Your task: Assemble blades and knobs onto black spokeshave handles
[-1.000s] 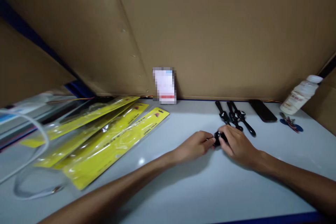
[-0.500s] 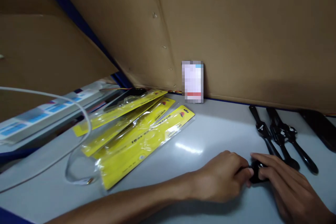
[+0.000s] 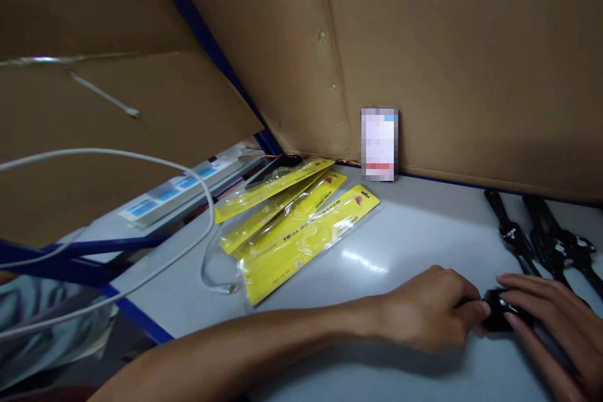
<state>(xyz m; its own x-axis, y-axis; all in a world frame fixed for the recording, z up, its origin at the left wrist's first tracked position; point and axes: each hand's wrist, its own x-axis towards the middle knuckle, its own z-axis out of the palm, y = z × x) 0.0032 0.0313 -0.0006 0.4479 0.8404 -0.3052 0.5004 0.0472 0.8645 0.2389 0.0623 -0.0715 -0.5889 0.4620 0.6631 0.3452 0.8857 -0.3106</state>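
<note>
A black spokeshave lies low on the grey table between my hands, mostly covered by fingers. My left hand is closed, its thumb and forefinger pinching the near side of the tool's middle part. Over the tool's other side lies my right hand, fingers long and slightly bent, holding it against the table. Just beyond the hands are more black spokeshaves: one lies apart, and others lie close together to its right.
Several yellow-backed clear plastic packages lie fanned out at centre-left. A lit phone leans against the cardboard wall. A white cable loops over the table's left side, near a power strip. A blue frame stands behind.
The view has swung left, so everything sits farther right in it. My right fingers have straightened and spread over the spokeshave; my left hand keeps its pinch.
</note>
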